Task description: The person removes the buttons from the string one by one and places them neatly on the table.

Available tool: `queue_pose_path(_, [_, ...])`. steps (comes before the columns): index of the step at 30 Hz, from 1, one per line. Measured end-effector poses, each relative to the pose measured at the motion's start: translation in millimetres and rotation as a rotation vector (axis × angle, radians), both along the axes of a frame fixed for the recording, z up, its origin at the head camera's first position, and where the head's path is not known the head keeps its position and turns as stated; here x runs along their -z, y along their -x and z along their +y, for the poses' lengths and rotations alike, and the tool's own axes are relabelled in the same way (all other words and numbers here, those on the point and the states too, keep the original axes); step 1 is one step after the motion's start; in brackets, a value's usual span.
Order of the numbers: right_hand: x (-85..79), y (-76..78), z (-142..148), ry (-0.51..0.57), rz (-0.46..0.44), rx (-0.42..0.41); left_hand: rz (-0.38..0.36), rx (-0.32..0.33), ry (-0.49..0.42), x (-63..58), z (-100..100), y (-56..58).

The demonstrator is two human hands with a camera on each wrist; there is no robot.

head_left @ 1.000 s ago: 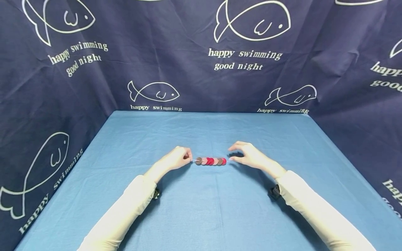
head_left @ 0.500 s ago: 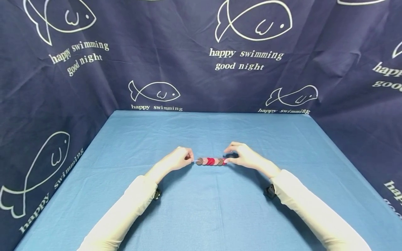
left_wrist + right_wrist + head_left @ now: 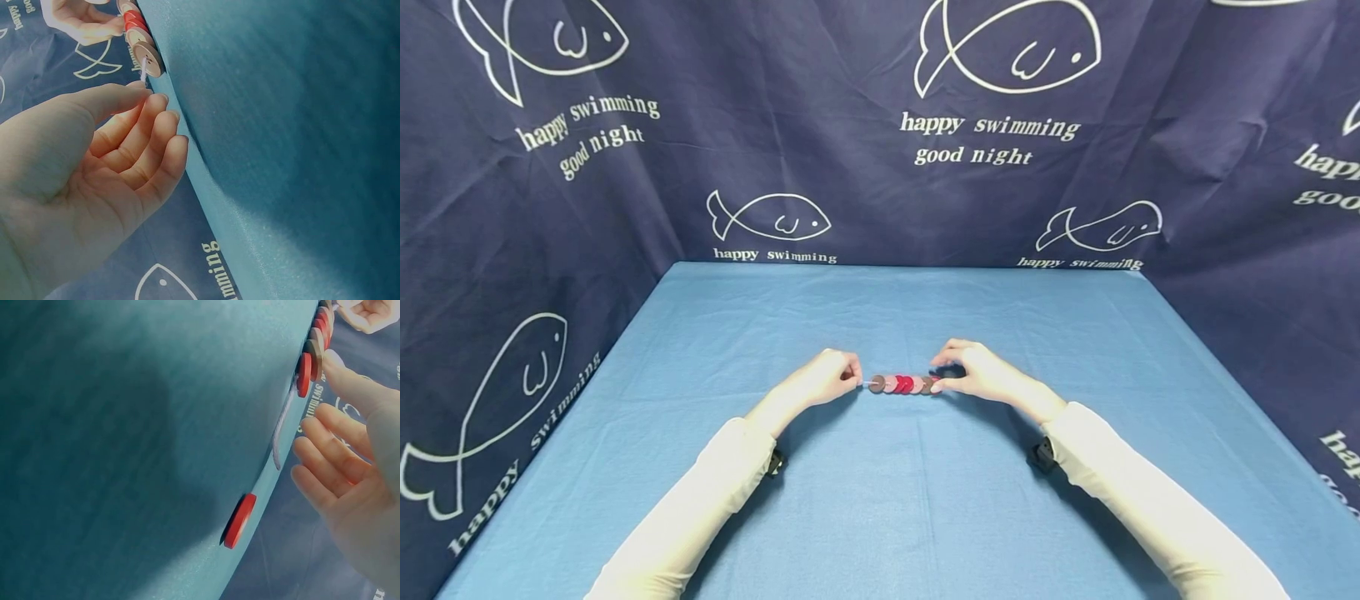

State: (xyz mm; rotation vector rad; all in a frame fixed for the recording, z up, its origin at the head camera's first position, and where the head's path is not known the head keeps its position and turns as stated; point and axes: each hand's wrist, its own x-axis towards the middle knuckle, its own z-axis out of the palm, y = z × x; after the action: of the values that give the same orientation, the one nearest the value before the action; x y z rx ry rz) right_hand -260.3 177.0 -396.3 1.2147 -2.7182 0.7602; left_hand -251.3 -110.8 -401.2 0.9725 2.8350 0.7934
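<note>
In the head view, a row of brown, pink and red buttons (image 3: 904,384) threaded on a pale cord lies across the blue cloth between both hands. My left hand (image 3: 829,377) pinches the cord (image 3: 144,67) between thumb and index finger, just beyond the brown end button (image 3: 148,59). At the other end is my right hand (image 3: 981,373), its thumb (image 3: 335,359) at the brown button (image 3: 314,359) beside the red end button (image 3: 304,375). The other right fingers are bent and apart from the thumb. From that red button, a loose cord tail (image 3: 282,428) hangs out.
A separate red button (image 3: 240,520) lies on the blue tablecloth (image 3: 865,500) in the right wrist view; the right hand hides it in the head view. Dark blue fabric (image 3: 850,100) printed with fish stands behind the table and at both sides.
My right hand has moved left from the cord tail onto the button end of the row, and its thumb now covers part of the red end button. The left hand stays nearly still.
</note>
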Motion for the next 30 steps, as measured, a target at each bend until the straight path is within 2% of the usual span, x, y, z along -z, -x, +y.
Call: queue_pose_path(30, [4.2,-3.8,-4.8,-0.031,-0.032,-0.014,0.012,0.009,-0.014,1.8,0.6,-1.8])
